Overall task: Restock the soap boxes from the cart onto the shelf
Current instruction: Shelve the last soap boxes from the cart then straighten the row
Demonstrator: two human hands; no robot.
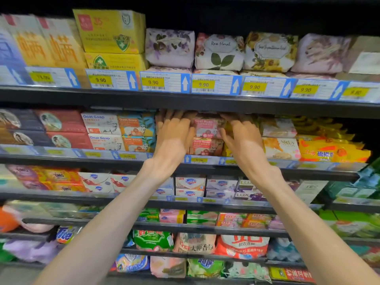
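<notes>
There, a pink soap box (206,126) sat atop another pink box (205,146) on the second shelf (308,173), just above frame center toward 12 o'clock. The left hand (174,136) pressed its side from 9 o'clock, the right hand (243,140) from 3 o'clock, fingers reaching in along the box; their tips were hidden under the upper shelf, so whether they curled round it could not be told. Orange boxes (136,131) stood beside the left hand at 9 o'clock, price tags (203,84) at 12.
</notes>
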